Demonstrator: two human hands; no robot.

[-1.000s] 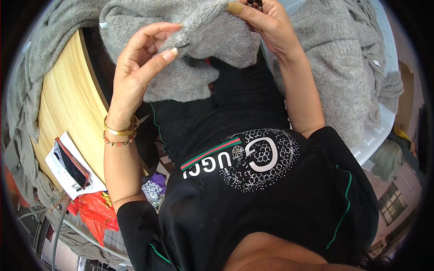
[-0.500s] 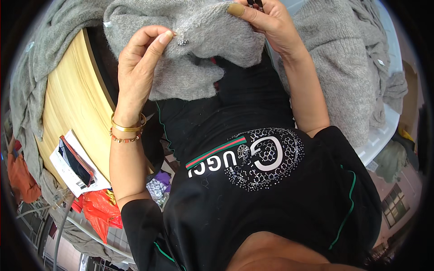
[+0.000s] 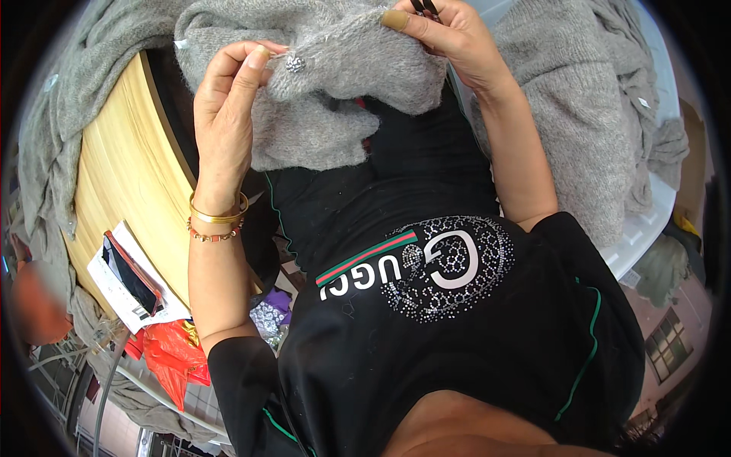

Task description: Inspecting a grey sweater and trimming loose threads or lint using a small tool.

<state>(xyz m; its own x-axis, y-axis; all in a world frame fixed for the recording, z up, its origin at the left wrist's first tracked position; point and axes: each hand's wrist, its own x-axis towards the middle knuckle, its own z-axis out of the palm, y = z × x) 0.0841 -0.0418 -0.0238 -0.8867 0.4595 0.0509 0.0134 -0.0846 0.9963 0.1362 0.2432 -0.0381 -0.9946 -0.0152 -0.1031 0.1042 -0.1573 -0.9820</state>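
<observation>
A fuzzy grey knit garment (image 3: 365, 68) hangs over my lap between my two hands. My left hand (image 3: 228, 99) pinches its edge between thumb and fingertips, right beside a round sparkling button (image 3: 295, 65) on the knit. Farther right along the same edge, my right hand (image 3: 464, 42) grips the knit between thumb and fingers. A tan cover sits on the tip of the right thumb. Tucked in that hand is a black two-pronged tool (image 3: 426, 7), cut off by the top of the picture. Whether there is a needle or thread cannot be made out.
A pale wooden tabletop (image 3: 114, 167) curves along my left, with grey knitwear (image 3: 53, 137) draped over it. Papers and a dark pouch with red edging (image 3: 131, 274) lie near a red plastic bag (image 3: 171, 354). A light-blue tub (image 3: 662, 198) to my right holds more grey knits (image 3: 571, 114).
My left hand has shifted slightly left. The sparkling button has moved left and up and now faces up more fully. My right hand has barely moved and keeps its grip.
</observation>
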